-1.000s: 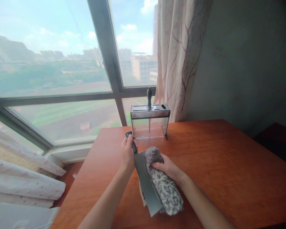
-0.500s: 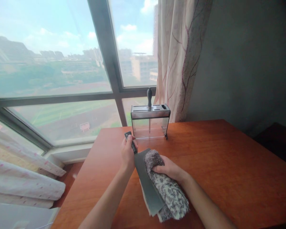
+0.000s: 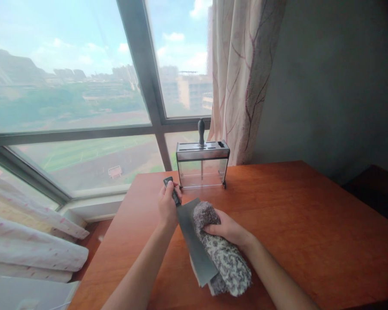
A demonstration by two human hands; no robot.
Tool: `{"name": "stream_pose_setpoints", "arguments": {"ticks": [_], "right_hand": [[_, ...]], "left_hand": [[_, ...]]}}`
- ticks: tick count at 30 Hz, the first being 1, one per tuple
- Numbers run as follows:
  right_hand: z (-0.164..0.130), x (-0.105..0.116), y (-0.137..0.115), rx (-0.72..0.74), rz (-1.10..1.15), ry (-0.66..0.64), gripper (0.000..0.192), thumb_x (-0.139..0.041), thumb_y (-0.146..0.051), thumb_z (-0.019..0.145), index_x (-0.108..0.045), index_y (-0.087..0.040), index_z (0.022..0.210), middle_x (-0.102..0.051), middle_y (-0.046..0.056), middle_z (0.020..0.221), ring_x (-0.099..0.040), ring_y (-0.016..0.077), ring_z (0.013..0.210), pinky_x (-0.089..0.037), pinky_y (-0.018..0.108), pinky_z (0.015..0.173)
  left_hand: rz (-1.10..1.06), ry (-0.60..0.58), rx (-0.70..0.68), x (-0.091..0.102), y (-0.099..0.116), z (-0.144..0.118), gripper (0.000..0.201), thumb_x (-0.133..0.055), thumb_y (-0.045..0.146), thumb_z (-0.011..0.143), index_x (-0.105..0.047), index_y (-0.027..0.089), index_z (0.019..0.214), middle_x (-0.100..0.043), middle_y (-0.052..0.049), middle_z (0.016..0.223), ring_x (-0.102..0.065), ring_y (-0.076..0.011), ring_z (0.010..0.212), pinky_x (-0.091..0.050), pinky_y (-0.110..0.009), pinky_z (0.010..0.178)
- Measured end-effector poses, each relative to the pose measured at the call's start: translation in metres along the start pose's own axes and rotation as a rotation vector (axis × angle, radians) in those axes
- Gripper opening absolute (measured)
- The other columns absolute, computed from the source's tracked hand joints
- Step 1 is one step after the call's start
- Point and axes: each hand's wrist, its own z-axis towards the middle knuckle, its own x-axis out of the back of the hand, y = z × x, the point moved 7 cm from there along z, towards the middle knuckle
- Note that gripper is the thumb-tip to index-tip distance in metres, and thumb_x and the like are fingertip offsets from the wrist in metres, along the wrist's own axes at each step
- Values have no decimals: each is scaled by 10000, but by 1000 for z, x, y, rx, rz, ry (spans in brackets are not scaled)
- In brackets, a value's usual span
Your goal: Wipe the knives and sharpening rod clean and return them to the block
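A kitchen cleaver (image 3: 194, 241) with a broad grey blade and a black handle is held over the table, its blade slanting down toward me. My left hand (image 3: 168, 202) is closed around the handle. A fluffy grey-and-white cloth (image 3: 226, 262) is bunched in my right hand (image 3: 228, 228), its fingers closed on it. The cloth lies along the blade's right edge, and part of it shows beneath the blade. Beyond my hands stands a clear-sided knife block (image 3: 203, 150), with a dark-handled tool (image 3: 201, 131) upright in its top.
The brown wooden table (image 3: 294, 224) spreads out under my hands to the right. A large window (image 3: 67, 86) rises behind it, with a patterned curtain (image 3: 236, 77) at the back. Pale curtain fabric (image 3: 29, 241) hangs at lower left.
Both hands, the cleaver and the cloth have shifted slightly to the left. My grip on each stays the same, and the knife block stays in place.
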Motion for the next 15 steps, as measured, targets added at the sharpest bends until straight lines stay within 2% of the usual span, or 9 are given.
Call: {"name": "stream_pose_setpoints", "arguments": {"ticks": [4, 7, 10, 15], "right_hand": [[-5, -2, 2, -49, -2, -82, 491, -786, -251, 652, -619, -179, 1108, -686, 22, 997, -621, 199, 886, -452, 314, 812], [-8, -2, 1, -77, 1, -128, 516, -773, -245, 666, -602, -188, 1149, -681, 26, 1037, -618, 203, 917, -448, 314, 820], [-8, -1, 0, -89, 13, -122, 508, -767, -253, 671, -604, -185, 1148, -679, 33, 1046, -617, 208, 927, -447, 316, 820], [-6, 2, -1, -63, 46, -66, 463, -765, -254, 678, -620, -185, 1112, -680, 24, 1020, -619, 190, 895, -450, 305, 808]], "left_hand": [[-25, 28, -1, 11, 1, 8, 270, -576, 432, 819, -547, 163, 816, -495, 51, 477, -415, -79, 383, -313, -173, 373], [-34, 36, 14, 12, -1, 8, 263, -573, 427, 820, -540, 167, 810, -491, 54, 476, -402, -78, 375, -320, -176, 371], [-44, 27, 32, 6, -4, 3, 256, -571, 425, 825, -529, 174, 797, -486, 57, 481, -402, -76, 379, -327, -174, 378], [-28, -56, 49, -11, -8, -13, 266, -555, 441, 850, -526, 182, 798, -482, 56, 488, -405, -75, 413, -322, -163, 399]]}}
